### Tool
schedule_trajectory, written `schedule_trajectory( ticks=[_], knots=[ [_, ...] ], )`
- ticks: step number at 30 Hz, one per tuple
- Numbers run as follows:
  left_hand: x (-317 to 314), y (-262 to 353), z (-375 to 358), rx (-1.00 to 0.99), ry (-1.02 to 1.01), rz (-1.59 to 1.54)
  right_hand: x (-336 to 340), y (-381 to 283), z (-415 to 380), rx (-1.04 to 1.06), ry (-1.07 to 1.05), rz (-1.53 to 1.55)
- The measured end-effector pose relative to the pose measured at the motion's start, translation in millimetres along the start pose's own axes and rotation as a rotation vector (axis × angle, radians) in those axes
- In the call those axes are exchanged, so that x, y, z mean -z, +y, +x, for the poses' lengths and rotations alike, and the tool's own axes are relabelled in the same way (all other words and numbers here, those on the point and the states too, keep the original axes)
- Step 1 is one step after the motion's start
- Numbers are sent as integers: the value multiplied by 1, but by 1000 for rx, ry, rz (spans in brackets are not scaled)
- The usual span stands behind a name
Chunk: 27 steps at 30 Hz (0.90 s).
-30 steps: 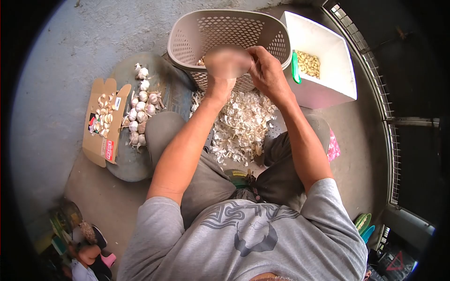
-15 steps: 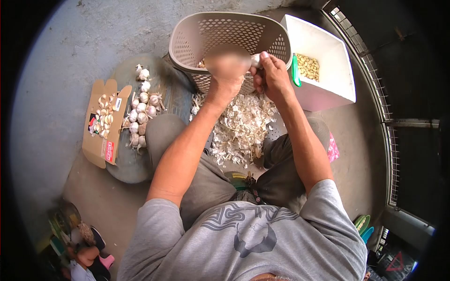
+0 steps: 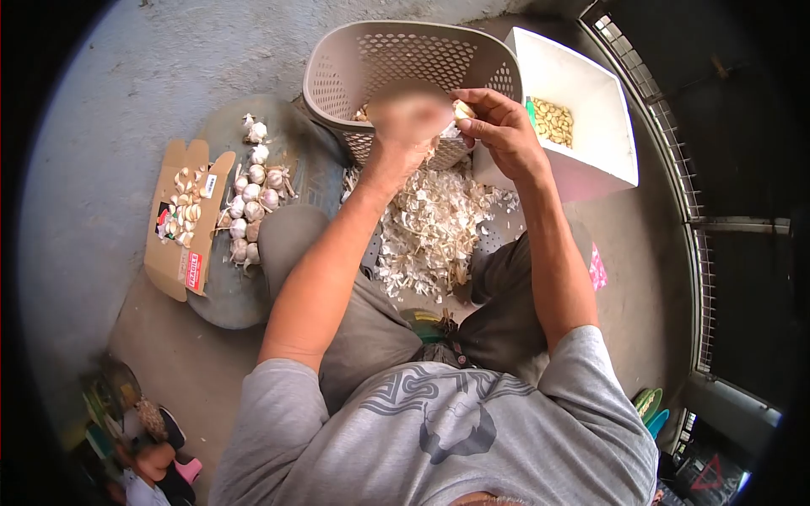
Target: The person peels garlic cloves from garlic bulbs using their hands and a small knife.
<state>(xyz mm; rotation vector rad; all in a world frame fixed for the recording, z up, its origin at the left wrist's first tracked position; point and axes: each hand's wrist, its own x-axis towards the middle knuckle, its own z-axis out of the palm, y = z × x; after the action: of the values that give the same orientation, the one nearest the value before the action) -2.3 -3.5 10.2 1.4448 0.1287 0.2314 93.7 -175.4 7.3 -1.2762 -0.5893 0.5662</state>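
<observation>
Over the near rim of a brown lattice basket (image 3: 337, 123), my right hand (image 3: 506, 135) pinches a piece of garlic (image 3: 461, 111) between thumb and fingers. Close on its left is my left hand (image 3: 407, 122); a blur covers its fingers, so what they hold cannot be made out. Some garlic pieces (image 3: 363, 113) show inside the basket beside the left hand. Below both hands, a heap of papery garlic skins (image 3: 430, 228) lies between my legs.
Left, whole garlic bulbs (image 3: 253, 194) lie on a round grey surface (image 3: 228, 308) beside a cardboard piece (image 3: 173, 270) bearing loose cloves (image 3: 186, 211). Right, a white box (image 3: 603, 110) holds peeled cloves (image 3: 553, 122); a green item (image 3: 530, 110) sits at its edge. Another person (image 3: 152, 464) is lower left.
My right hand has turned and opened out slightly to the right, now showing a yellowish garlic piece at its fingertips. It covers more of the green item. My left hand stays nearly in place.
</observation>
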Motion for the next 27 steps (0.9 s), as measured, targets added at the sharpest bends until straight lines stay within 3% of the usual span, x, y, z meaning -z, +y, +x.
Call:
schedule_trajectory(
  ticks=[2,5,7,9,14,20,23,27],
  knots=[
    [0,3,-1,-41,13,120,0,1,1,4,-7,-87],
    [1,-14,5,-333,64,387,-10,-7,0,62,7,-211],
    [5,-15,6,-402,22,479,-9,-7,-2,56,-8,-212],
    [6,-14,5,-378,8,516,-8,-7,-3,47,-10,-244],
    [2,0,0,-71,21,424,-3,-2,-3,26,1,-206],
    [-3,-4,-2,-221,61,513,0,10,0,154,39,-433],
    [1,-8,-1,-283,36,560,-4,7,-2,123,45,-519],
    [-1,-4,-1,-199,76,546,-6,2,-4,90,8,-276]
  ],
)
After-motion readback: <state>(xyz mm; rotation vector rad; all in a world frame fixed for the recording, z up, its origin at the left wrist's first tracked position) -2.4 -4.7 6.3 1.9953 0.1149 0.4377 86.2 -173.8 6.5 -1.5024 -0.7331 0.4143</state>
